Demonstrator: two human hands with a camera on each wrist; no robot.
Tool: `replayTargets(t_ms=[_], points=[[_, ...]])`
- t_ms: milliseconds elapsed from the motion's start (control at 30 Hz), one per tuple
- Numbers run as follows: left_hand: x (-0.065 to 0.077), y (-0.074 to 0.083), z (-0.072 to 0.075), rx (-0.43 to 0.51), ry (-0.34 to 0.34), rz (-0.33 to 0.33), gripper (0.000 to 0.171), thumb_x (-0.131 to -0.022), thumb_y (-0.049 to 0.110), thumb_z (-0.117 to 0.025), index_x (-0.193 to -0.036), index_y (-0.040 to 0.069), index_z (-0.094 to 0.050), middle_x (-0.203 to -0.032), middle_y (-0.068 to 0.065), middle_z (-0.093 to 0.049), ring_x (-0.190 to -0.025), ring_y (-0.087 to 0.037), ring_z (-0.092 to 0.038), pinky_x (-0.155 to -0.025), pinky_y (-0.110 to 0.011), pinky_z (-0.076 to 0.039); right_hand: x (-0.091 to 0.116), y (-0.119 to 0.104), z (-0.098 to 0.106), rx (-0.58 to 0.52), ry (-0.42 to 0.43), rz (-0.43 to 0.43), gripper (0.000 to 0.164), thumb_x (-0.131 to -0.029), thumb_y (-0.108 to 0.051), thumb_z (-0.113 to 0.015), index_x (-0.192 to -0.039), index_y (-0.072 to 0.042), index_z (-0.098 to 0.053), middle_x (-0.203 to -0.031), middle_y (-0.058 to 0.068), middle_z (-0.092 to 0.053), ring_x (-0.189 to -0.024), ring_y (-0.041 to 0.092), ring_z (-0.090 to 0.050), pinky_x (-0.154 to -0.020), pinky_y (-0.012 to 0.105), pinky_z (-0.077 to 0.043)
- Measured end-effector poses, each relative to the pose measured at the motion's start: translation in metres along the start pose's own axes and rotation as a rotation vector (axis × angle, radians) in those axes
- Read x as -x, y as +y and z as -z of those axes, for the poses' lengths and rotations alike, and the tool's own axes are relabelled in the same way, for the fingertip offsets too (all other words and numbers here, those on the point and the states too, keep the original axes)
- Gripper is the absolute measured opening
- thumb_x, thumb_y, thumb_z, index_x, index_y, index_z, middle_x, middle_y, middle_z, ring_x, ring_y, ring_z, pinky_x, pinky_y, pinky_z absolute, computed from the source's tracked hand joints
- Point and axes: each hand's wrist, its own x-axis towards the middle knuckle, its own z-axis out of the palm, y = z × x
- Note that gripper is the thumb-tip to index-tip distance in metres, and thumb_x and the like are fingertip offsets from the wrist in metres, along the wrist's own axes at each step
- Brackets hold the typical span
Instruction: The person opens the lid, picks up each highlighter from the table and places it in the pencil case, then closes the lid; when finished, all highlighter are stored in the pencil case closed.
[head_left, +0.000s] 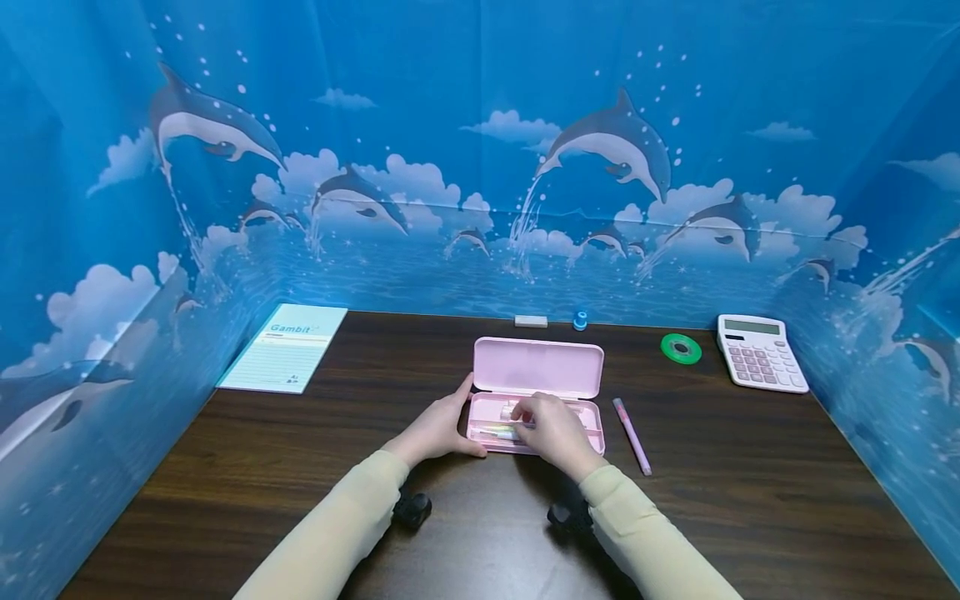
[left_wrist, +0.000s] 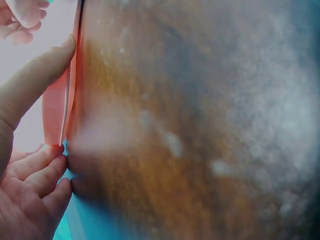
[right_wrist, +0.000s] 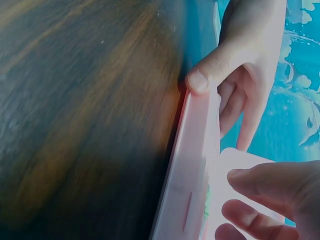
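Observation:
A pink pencil case (head_left: 538, 367) lies on the table with its lid raised toward the back. My left hand (head_left: 437, 427) grips the case's left end, the thumb at its front edge and the fingers along its side, as the left wrist view also shows. Over the middle of the case is my right hand (head_left: 557, 429), fingers bent. In the right wrist view, its thumb (right_wrist: 250, 180) and fingers stand apart with nothing seen between them. Inside the case lie slim pens (head_left: 498, 432) and a small pale item; the right hand covers part of the contents.
A purple pen (head_left: 632, 436) lies right of the case. Along the back are a white eraser-like block (head_left: 531, 322), a small blue object (head_left: 580, 321), a green tape roll (head_left: 670, 348) and a calculator (head_left: 762, 357). A notepad (head_left: 291, 350) lies back left. Dolphin-print curtains enclose the table.

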Motion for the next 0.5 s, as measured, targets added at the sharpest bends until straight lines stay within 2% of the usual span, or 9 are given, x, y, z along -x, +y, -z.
replayTargets(t_ms=[200, 367, 500], points=[[0.0, 0.0, 0.0, 0.003, 0.001, 0.003, 0.124, -0.064, 0.04, -0.087, -0.153, 0.004, -0.008, -0.144, -0.014, -0.044, -0.129, -0.028, -0.044, -0.105, -0.045, -0.036, 0.003, 0.01, 0.005, -0.009, 0.037, -0.022, 0.006, -0.078, -0.01, -0.075, -0.081, -0.011, -0.07, -0.072, -0.002, -0.059, -0.067, 0.012, -0.053, -0.064, 0.029, -0.047], [-0.001, 0.0, 0.001, 0.006, -0.005, 0.018, 0.124, -0.064, 0.041, -0.087, -0.153, 0.005, -0.007, -0.145, -0.013, -0.043, -0.131, -0.028, -0.043, -0.106, -0.045, -0.035, 0.009, 0.023, 0.014, -0.02, 0.069, -0.074, 0.008, -0.078, -0.01, -0.076, -0.083, -0.01, -0.07, -0.072, -0.001, -0.06, -0.065, 0.011, -0.053, -0.062, 0.028, -0.047], [-0.002, 0.0, 0.0, 0.005, -0.016, 0.029, 0.124, -0.065, 0.041, -0.086, -0.153, 0.006, -0.006, -0.147, -0.014, -0.04, -0.132, -0.029, -0.041, -0.107, -0.045, -0.034, 0.015, 0.037, 0.022, -0.024, 0.08, -0.125, 0.008, -0.078, -0.009, -0.075, -0.085, -0.008, -0.071, -0.073, 0.0, -0.061, -0.067, 0.013, -0.054, -0.066, 0.031, -0.049]])
